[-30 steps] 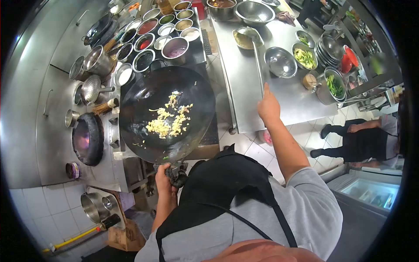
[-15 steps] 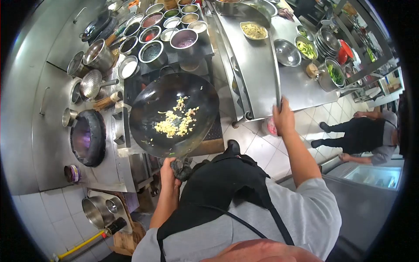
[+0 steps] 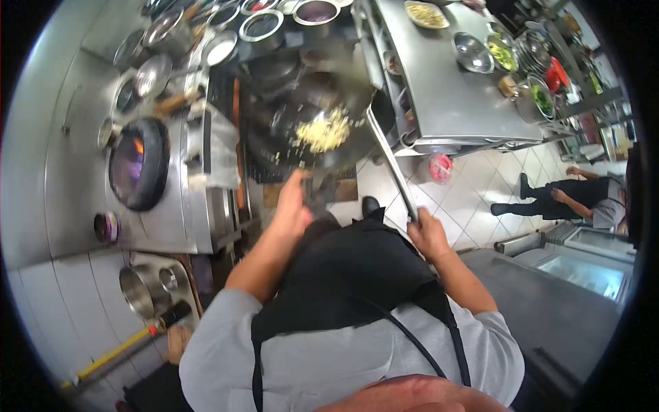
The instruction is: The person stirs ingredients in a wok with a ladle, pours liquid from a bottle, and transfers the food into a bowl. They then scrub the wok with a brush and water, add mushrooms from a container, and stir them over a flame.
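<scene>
Left hand (image 3: pixel 292 206) clenched on wok (image 3: pixel 350 103) handle; wok mid-air, upper centre of frame, blurred, right of lit burner (image 3: pixel 137 165). Right hand (image 3: pixel 427 233) grasps ladle (image 3: pixel 392 165) handle. Risk: tilt or jolt flings yellow food (image 3: pixel 321 134) over rim.

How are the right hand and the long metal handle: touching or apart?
Touching. The head view shows the right hand closed around the long metal handle.

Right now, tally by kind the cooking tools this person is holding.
Black round metal wok: 1
Long steel ladle: 1
Total: 2
</scene>
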Available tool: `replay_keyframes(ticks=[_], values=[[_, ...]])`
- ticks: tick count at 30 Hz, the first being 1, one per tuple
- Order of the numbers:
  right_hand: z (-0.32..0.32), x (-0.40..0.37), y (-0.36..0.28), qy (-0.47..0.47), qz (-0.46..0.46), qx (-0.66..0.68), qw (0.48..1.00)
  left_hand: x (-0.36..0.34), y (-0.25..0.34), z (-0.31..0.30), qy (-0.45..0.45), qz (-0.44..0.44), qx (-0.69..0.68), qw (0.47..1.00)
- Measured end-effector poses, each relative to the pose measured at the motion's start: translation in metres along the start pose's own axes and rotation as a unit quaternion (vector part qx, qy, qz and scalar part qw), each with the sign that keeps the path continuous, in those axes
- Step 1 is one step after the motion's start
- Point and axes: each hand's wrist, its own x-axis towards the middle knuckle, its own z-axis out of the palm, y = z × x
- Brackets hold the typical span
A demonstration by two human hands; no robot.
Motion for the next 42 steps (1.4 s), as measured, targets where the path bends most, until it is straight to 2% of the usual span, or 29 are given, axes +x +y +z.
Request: replay_keyframes(ticks=[1,3,4,5,6,7,9,11,13,14,15,17,19,21,22,24,26,27,28,29,30,31,33,35,37,38,39,41,42], values=[[-0.001,0.008,-0.006,0.035,0.010,0.013,0.999,0.011,-0.006,-0.010,-0.025,0.056,0.074,0.995],[-0.020,0.003,-0.030,0.060,0.035,0.071,0.995,0.009,-0.028,-0.013,0.074,0.027,0.071,0.994],[-0.020,-0.008,-0.009,0.070,0.029,0.023,0.997,0.004,-0.056,-0.040,0.091,0.047,0.080,0.992],[-0.028,-0.027,-0.008,0.084,0.015,0.043,0.995,-0.010,-0.087,-0.072,0.104,0.070,0.093,0.988],[-0.031,-0.042,0.003,0.069,0.049,0.075,0.994,-0.030,-0.087,-0.065,0.111,0.119,0.106,0.981],[-0.035,-0.055,0.013,0.040,0.087,0.104,0.990,-0.033,-0.081,-0.061,0.120,0.114,0.104,0.981],[-0.055,-0.064,-0.004,0.010,0.127,0.084,0.988,-0.024,-0.063,-0.057,0.124,-0.005,0.012,0.992],[-0.064,-0.057,-0.016,0.008,0.126,0.094,0.988,0.011,-0.065,-0.068,0.118,0.019,0.036,0.992],[-0.073,-0.046,-0.042,0.013,0.119,0.085,0.989,0.025,-0.069,-0.051,0.078,0.099,-0.061,0.990],[-0.089,-0.039,-0.077,-0.017,0.152,0.121,0.981,0.024,-0.069,-0.048,0.094,0.099,-0.051,0.989],[-0.098,-0.026,-0.087,-0.014,0.145,0.123,0.982,0.019,-0.066,-0.044,0.092,0.106,-0.050,0.989],[-0.109,0.001,-0.100,-0.027,0.089,0.039,0.995,-0.001,-0.063,-0.034,0.187,0.176,0.120,0.959],[-0.111,0.039,-0.101,-0.088,0.112,0.070,0.987,-0.002,-0.067,-0.043,0.195,0.224,0.137,0.945],[-0.108,0.078,-0.110,-0.136,0.059,0.072,0.986,-0.001,-0.063,-0.046,0.206,0.320,0.382,0.842],[-0.106,0.092,-0.117,-0.159,0.035,0.045,0.986,0.015,-0.076,-0.055,0.216,0.365,0.369,0.827],[-0.101,0.110,-0.147,-0.252,0.116,0.128,0.952,0.041,-0.087,-0.058,0.248,0.412,0.384,0.788],[-0.079,0.127,-0.147,-0.291,0.127,0.185,0.930,0.054,-0.085,-0.069,0.265,0.409,0.402,0.775],[-0.062,0.133,-0.141,-0.328,0.137,0.237,0.904,0.060,-0.077,-0.071,0.271,0.371,0.403,0.792],[-0.043,0.138,-0.131,-0.333,0.141,0.238,0.901,0.066,-0.068,-0.076,0.278,0.331,0.401,0.807],[-0.027,0.141,-0.118,-0.341,0.144,0.308,0.876,0.074,-0.061,-0.079,0.281,0.328,0.399,0.809],[-0.020,0.143,-0.114,-0.350,0.150,0.373,0.846,0.085,-0.054,-0.085,0.269,0.268,0.305,0.873],[-0.017,0.137,-0.110,-0.339,0.166,0.377,0.846,0.094,-0.053,-0.091,0.256,0.199,0.202,0.924],[-0.030,0.121,-0.105,-0.331,0.154,0.378,0.851,0.103,-0.061,-0.113,0.177,0.113,0.032,0.977],[-0.051,0.109,-0.097,-0.297,0.146,0.319,0.888,0.092,-0.072,-0.116,0.167,0.084,-0.011,0.982],[-0.083,0.100,-0.103,-0.269,0.150,0.257,0.916,0.068,-0.084,-0.111,0.200,0.071,-0.038,0.976],[-0.092,0.099,-0.100,-0.259,0.143,0.245,0.923,0.056,-0.088,-0.118,0.195,0.078,0.021,0.977],[-0.102,0.097,-0.102,-0.250,0.157,0.190,0.936,0.043,-0.090,-0.118,0.201,0.080,0.018,0.976],[-0.107,0.096,-0.108,-0.229,0.146,0.091,0.958,0.016,-0.092,-0.109,0.265,0.154,0.253,0.918],[-0.107,0.096,-0.110,-0.228,0.138,0.091,0.960,-0.001,-0.087,-0.107,0.253,0.183,0.316,0.896]])
